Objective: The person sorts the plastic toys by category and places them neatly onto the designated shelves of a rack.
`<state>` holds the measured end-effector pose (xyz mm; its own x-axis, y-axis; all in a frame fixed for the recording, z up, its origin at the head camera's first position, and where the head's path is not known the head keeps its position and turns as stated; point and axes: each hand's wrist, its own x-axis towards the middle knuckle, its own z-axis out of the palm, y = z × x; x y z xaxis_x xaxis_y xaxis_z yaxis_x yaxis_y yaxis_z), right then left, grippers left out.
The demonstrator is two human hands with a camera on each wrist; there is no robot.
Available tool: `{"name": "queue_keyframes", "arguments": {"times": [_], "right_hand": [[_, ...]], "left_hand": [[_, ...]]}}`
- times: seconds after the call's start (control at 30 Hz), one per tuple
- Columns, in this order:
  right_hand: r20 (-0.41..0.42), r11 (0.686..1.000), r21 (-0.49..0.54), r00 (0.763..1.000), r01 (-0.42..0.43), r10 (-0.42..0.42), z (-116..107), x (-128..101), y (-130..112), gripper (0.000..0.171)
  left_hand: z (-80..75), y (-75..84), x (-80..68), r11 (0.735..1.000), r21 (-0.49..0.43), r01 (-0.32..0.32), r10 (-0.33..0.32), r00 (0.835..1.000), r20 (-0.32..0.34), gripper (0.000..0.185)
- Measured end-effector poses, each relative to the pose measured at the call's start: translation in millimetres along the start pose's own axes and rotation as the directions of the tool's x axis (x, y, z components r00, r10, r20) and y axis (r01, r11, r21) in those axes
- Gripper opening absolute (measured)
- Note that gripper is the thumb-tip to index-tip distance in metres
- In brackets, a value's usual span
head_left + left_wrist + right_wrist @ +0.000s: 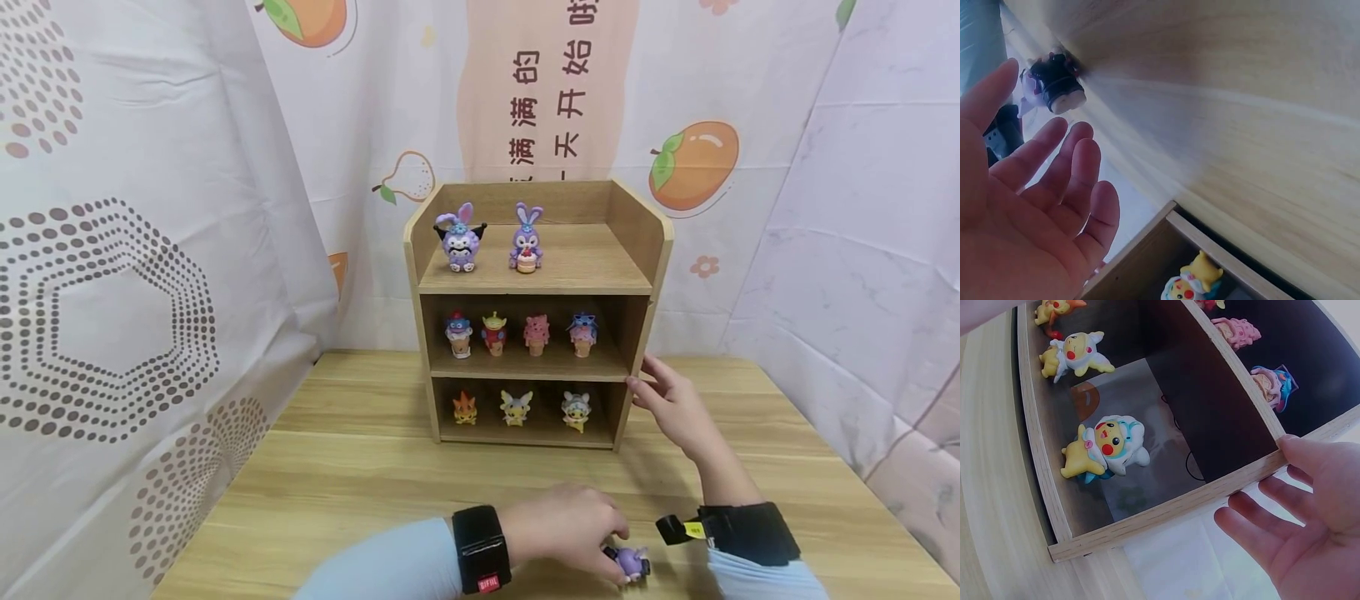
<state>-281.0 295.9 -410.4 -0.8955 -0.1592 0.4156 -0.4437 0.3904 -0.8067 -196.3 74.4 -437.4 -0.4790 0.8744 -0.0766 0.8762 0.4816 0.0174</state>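
A small purple figurine with black parts lies on the table near the front edge. My left hand is right beside it, its fingers loosely bent and apart; the left wrist view has the figurine just beyond the fingertips. My right hand holds the right side panel of a wooden display shelf, thumb on the front edge and fingers along the outer face. Inside the bottom compartment, close to that panel, stands a yellow figurine in a white and blue hood.
Two purple rabbit-eared figurines stand on the top level. Several ice-cream-cone figurines line the middle level. On the bottom level, an orange figurine and a grey-and-yellow one stand left of the hooded one. Printed curtains hang behind the table.
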Motion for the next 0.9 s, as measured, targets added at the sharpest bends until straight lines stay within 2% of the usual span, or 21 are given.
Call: {"name": "queue_keyframes", "arguments": {"times": [0.1, 0.37, 0.67, 0.9], "right_hand": [[0.0, 1.0, -0.008, 1.0, -0.005, 0.005, -0.8, -0.3, 0.2, 0.06], [-0.009, 1.0, -0.016, 1.0, -0.008, 0.008, 0.1, -0.2, 1.2, 0.059], [-0.004, 1.0, 0.013, 1.0, 0.009, -0.009, 1.5, -1.4, 0.2, 0.058], [-0.004, 1.0, 0.016, 1.0, 0.015, -0.015, 0.4, -1.1, 0.2, 0.058]], "left_hand": [[1.7, 3.0, 3.3, 1.0, 0.015, -0.008, 0.008, 1.0, -0.001, 0.038], [11.4, 7.4, 10.9, 0.999, -0.032, -0.019, 0.019, 0.999, 0.028, 0.027], [10.8, 3.1, 3.0, 0.999, 0.045, -0.009, 0.01, 1.0, -0.016, 0.023], [8.7, 3.3, 1.0, 0.998, 0.069, 0.001, -0.001, 1.0, -0.009, 0.027]]}}
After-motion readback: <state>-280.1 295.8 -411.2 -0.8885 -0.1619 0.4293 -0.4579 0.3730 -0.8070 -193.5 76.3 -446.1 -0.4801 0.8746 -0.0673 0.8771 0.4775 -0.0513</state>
